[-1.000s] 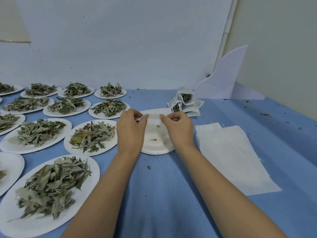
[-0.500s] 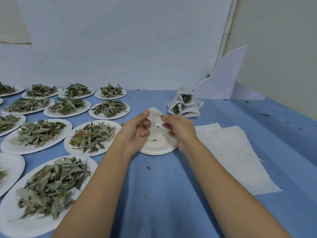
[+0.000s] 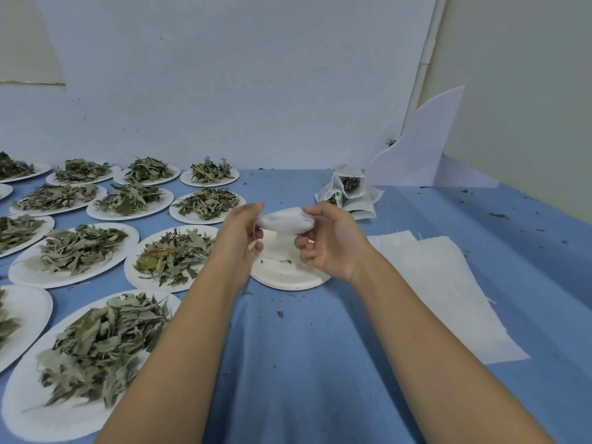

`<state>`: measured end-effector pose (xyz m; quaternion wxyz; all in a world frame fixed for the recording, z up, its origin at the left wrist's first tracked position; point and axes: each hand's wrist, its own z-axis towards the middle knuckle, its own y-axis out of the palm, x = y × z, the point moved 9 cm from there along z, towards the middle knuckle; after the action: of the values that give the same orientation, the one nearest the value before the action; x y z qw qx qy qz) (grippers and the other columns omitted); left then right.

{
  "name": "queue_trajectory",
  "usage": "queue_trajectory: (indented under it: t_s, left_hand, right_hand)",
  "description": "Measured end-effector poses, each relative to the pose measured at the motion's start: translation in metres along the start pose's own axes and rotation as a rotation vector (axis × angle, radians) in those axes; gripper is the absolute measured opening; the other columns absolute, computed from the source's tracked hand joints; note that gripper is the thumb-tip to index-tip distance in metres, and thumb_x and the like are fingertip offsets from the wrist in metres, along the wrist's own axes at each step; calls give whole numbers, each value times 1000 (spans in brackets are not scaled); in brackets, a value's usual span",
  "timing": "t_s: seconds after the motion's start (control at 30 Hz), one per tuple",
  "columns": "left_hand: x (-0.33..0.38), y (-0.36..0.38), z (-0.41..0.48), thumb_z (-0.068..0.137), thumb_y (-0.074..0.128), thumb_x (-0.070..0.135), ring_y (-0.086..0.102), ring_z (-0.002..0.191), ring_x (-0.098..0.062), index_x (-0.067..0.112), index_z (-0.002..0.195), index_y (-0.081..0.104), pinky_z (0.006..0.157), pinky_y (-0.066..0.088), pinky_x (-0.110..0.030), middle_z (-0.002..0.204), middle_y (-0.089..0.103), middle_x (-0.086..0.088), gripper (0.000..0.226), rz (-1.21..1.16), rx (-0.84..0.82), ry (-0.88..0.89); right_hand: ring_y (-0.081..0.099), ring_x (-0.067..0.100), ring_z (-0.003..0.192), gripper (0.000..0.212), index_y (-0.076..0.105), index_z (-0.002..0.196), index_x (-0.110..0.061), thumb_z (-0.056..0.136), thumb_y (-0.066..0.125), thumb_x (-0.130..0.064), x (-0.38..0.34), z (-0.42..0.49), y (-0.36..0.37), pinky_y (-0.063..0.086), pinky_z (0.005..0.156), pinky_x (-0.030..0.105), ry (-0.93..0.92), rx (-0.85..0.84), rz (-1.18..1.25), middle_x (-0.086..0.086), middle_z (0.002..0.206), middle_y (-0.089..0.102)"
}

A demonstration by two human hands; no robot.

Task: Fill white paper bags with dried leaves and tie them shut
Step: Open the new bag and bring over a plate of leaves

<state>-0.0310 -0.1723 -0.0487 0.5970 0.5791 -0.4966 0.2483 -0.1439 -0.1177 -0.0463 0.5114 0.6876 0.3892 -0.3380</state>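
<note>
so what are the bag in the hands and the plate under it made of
The white bag looks like thin, matte filter paper, possibly non-woven fibre; it puffs and creases softly. The paper plate is likely pressed paper pulp, matte white, with thin layered rims suggesting a stack.

Left hand (image 3: pixel 239 240), right hand (image 3: pixel 334 243), close together

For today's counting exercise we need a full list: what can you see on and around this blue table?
plates of dried leaves: about thirteen, white plates with green-brown leaves, left half of the table
empty plates: small stack, white, centre, below the hands
paper bag: one, white, held between both hands
filled bags: small pile, white, back, right of centre
flat bags: pile, white, right
board: one, white, back right
table: one, blue, scattered leaf crumbs
left hand: grips the bag's left end
right hand: grips the bag's right end
</note>
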Motion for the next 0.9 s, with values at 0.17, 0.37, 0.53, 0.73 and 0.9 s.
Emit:
queue_trajectory:
  t_s: [0.17,0.37,0.53,0.73,0.9]
  left_hand:
    - [17,14,-8,83,70,21,58,92,-5,30,95,60,77,44,-26,100,59,9,18,319,-93,222]
    - [29,14,-13,81,71,19,55,66,11,30,78,64,56,40,-14,77,62,18,13,596,13,391]
    - [40,17,-25,86,65,24,56,87,-6,25,79,62,70,38,-21,87,62,12,7,665,153,532]
    - [54,28,-45,87,61,24,39,115,-21,28,93,71,91,32,-34,117,54,3,12,1166,376,830]
    - [44,31,-35,82,56,6,51,98,-18,25,99,66,78,43,-33,116,53,1,27,1097,230,728]
  right_hand:
    - [42,10,50,10,51,75,-14,80,60,-12,-4,2,-4,27,40,18,-55,78,5,-3,61,46]
    - [44,10,50,16,59,66,-15,81,59,-8,-11,2,-13,30,40,17,-146,197,-150,-1,63,53]
    - [50,7,54,12,60,79,-19,88,55,-25,-17,0,-14,39,49,20,-231,309,-434,-4,71,56]
    - [56,10,55,18,58,85,-18,93,44,-27,-18,-4,-17,45,53,21,-249,401,-408,1,76,59]
    - [58,13,58,15,55,81,-12,93,46,-15,-20,-4,-18,51,57,23,-313,408,-398,4,75,58]
